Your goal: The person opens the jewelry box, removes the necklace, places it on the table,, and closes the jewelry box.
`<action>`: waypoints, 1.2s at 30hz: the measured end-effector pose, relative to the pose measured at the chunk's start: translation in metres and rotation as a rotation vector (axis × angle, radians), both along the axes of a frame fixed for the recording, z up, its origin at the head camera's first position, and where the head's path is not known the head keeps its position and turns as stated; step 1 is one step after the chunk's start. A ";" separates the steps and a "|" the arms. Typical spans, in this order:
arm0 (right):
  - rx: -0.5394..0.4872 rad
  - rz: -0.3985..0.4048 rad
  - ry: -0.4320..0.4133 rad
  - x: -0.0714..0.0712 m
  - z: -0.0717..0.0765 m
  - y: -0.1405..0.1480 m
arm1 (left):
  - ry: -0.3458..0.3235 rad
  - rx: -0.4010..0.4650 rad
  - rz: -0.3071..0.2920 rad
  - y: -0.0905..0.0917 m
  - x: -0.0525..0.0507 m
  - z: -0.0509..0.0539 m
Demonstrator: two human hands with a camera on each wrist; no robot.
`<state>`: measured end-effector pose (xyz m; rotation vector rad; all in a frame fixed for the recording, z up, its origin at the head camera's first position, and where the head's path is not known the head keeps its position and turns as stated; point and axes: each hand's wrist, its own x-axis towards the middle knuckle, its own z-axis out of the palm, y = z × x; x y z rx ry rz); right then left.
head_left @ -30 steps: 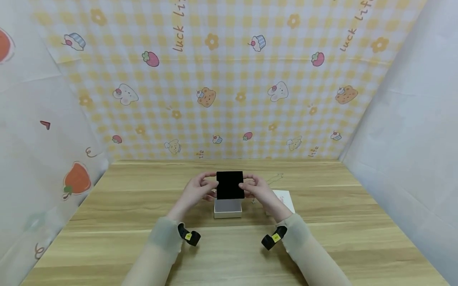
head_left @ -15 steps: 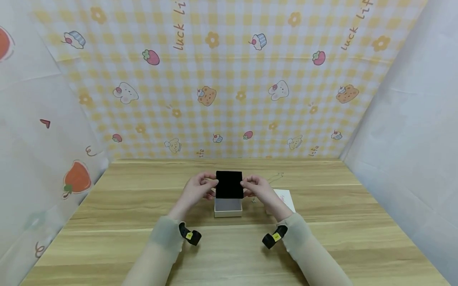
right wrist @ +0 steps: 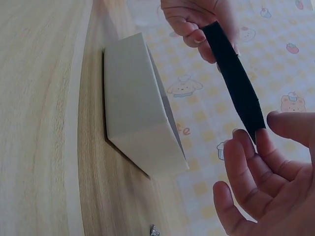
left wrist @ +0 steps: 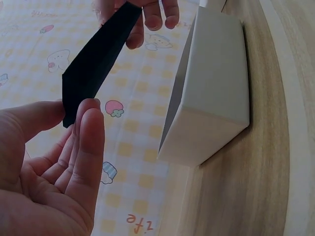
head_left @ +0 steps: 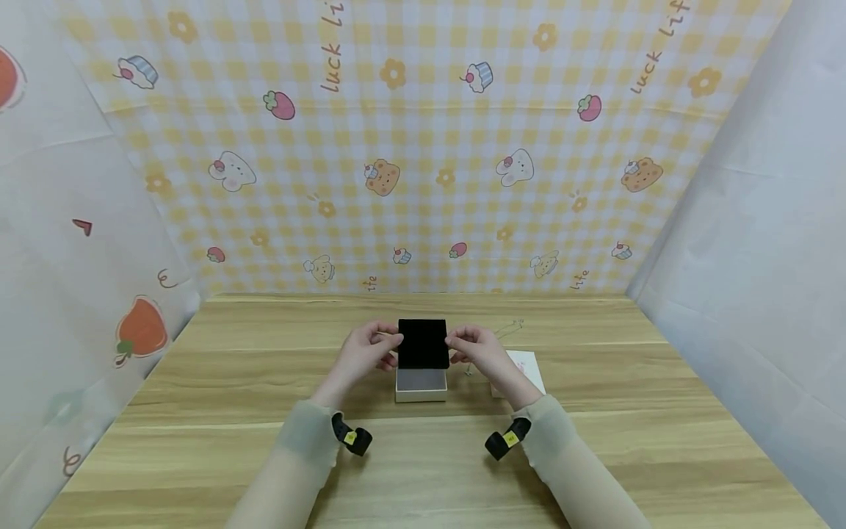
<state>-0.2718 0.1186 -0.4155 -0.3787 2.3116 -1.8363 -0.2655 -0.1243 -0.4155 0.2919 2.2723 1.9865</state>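
A thin black square pad [head_left: 423, 344] is held up over an open white box [head_left: 421, 395] on the table. My left hand [head_left: 367, 348] pinches the pad's left edge between thumb and fingers, as the left wrist view also shows. On the opposite edge, my right hand [head_left: 477, 348] pinches the pad between thumb and fingertips. Seen from the wrists, the pad [right wrist: 236, 81] is tilted and apart from the box [right wrist: 135, 93]. Its upper surface is plain black in the head view. The back part of the box's inside is hidden behind the pad.
Right of the box lies a thin chain [head_left: 509, 328], partly hidden by the right hand, with a small silvery piece [head_left: 469, 371] near the box. A white square piece with pink print [head_left: 526, 367] sits partly under the right forearm. A patterned cloth [head_left: 423, 147] hangs behind the table.
The pad has shifted very slightly left and its top edge has dipped a little. Over the second, my right hand has drawn slightly outward to the pad's edge. The box stays in place.
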 end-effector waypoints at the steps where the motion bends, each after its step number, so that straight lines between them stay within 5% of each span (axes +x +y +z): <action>1: 0.010 0.000 0.008 0.000 0.000 0.000 | -0.001 0.002 0.004 0.000 -0.002 -0.003; 14: 0.099 0.007 0.045 -0.001 -0.003 0.001 | 0.004 -0.027 0.076 0.002 0.000 -0.004; 26: 0.171 0.001 0.038 0.000 -0.004 0.000 | 0.054 -0.057 0.069 0.000 0.000 -0.010; 36: 0.224 -0.003 0.067 0.000 -0.005 -0.002 | -0.007 -0.140 0.103 0.004 0.002 -0.007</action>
